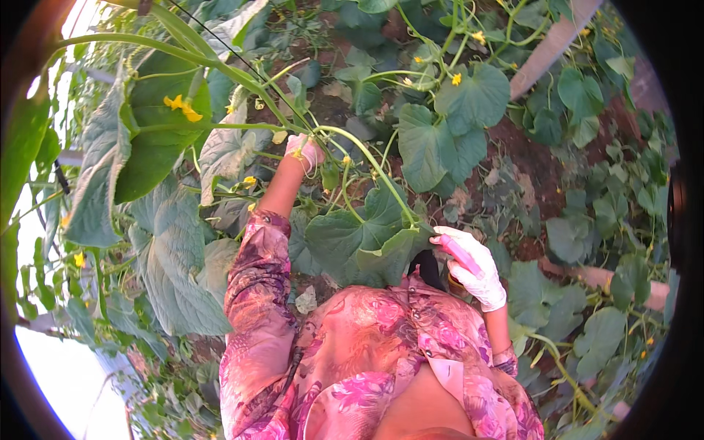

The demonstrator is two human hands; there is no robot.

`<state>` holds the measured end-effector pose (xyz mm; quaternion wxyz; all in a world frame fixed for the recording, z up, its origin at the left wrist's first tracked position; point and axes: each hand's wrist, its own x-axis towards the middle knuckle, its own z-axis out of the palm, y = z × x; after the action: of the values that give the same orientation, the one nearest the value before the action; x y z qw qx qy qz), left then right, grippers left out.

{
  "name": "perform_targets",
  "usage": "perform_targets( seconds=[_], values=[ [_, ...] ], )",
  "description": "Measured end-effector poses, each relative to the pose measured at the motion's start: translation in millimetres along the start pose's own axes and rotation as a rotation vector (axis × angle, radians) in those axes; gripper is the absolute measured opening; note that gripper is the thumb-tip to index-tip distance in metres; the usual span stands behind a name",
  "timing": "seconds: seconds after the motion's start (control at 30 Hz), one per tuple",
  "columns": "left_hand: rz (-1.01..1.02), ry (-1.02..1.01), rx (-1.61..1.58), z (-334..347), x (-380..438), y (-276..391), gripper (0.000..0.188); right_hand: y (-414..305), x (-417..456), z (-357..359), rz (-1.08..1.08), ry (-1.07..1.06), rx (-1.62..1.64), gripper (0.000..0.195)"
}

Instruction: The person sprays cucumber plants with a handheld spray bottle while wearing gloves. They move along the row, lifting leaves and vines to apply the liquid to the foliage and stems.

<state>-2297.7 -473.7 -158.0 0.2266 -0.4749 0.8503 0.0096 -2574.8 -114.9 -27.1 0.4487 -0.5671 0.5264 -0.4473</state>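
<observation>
In a white glove, my left hand [306,151] reaches in among the stems of a cucumber vine [247,82]. Its fingers are mostly hidden behind the stems, so its hold cannot be made out. A small green fruit [330,175] hangs just beside it. My right hand [477,269], also gloved in white, is closed around a pink handle [461,254]; the tool's working end is not clearly visible. Between my hands, a broad green cucumber leaf [357,231] spreads in front of my chest, its right edge close to my right fingertips.
Large leaves [170,258] crowd the left side, with yellow flowers [184,108] among them. A dark string [236,55] runs down to the vine. More cucumber plants [473,99] grow over brown soil [509,140]. A pale beam [555,47] slants across the upper right.
</observation>
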Motion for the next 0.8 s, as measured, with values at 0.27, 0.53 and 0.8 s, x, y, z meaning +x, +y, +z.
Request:
perform_targets(
  seconds=[0.27, 0.53, 0.8],
  values=[
    [-0.027, 0.293, -0.200, 29, -21, -17, 0.026, -6, 37, -41, -0.222, -0.155, -0.222, 0.048],
    [-0.454, 0.467, -0.368, 4, -47, 3, 0.023, -8, 58, -62, -0.437, -0.269, -0.273, 0.054],
    [-0.568, 0.667, -2.174, -65, -97, -23, 0.022, -8, 70, -74, -0.445, -0.369, -0.263, 0.052]
  ],
)
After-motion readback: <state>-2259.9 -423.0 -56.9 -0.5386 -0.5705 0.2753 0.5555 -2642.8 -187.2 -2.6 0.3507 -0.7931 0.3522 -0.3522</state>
